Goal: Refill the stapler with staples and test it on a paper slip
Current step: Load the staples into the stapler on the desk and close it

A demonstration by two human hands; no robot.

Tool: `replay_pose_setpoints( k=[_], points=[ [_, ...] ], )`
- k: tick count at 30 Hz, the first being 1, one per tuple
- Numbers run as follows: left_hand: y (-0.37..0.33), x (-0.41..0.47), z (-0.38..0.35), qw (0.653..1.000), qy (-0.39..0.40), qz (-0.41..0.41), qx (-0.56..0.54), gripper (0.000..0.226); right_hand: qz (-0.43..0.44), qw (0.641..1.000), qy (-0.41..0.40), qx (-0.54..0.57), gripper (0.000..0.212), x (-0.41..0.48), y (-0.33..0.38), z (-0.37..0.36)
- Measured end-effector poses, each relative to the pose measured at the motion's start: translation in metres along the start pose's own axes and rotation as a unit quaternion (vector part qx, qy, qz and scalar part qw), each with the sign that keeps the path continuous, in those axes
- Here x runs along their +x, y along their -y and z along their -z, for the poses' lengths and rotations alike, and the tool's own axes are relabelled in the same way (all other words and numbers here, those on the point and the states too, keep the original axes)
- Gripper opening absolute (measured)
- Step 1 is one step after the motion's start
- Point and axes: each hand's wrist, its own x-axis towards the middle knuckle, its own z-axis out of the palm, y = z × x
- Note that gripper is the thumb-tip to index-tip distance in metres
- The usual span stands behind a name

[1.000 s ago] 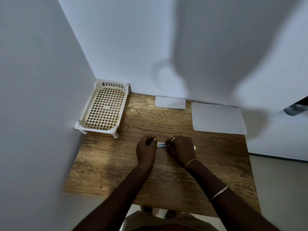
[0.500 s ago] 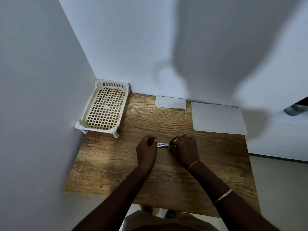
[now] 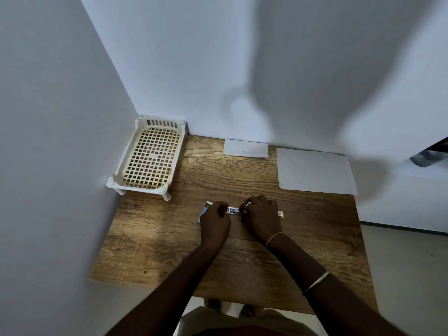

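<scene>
A small silver stapler (image 3: 234, 210) lies across the middle of the wooden table (image 3: 242, 258). My right hand (image 3: 263, 218) is closed over its middle, and a yellow-white end (image 3: 280, 213) sticks out on the right. My left hand (image 3: 214, 223) is curled at the stapler's left end. It covers a small blue-and-white staple box (image 3: 204, 212), which pokes out at its left side. The staples themselves are hidden. A white paper slip (image 3: 246, 148) lies at the table's back edge by the wall.
A cream plastic mesh basket (image 3: 148, 158) stands in the back left corner against both walls. A larger white sheet (image 3: 315, 170) lies at the back right. The table's right edge drops to the floor (image 3: 407, 275).
The blue-and-white box now shows at the left of my left hand. The stapler's yellow-white right end, hidden half a second ago, is visible again. Both hands stay at the stapler.
</scene>
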Motion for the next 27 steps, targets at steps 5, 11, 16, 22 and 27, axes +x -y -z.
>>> replay_pose_setpoints(
  k=[5,11,16,22,27],
  points=[
    [0.000,0.001,0.001,1.000,0.004,0.002,-0.010,0.035,-0.004,1.000,0.004,0.025,0.013,0.004,0.004,-0.001],
    [0.002,0.001,0.002,1.000,0.004,-0.003,-0.015,0.034,-0.021,0.996,-0.053,0.069,0.020,-0.003,-0.011,-0.001],
    [0.004,0.000,0.001,1.000,0.006,-0.008,-0.016,0.036,-0.066,0.986,-0.072,0.137,0.021,-0.008,-0.014,-0.002],
    [0.004,-0.001,-0.001,1.000,0.004,-0.007,-0.016,0.036,-0.032,0.986,-0.069,0.151,0.033,-0.006,-0.013,-0.003],
    [0.002,-0.004,-0.004,1.000,-0.002,-0.011,-0.014,0.036,0.023,0.995,-0.065,0.074,0.012,-0.005,-0.008,-0.007]
  ],
)
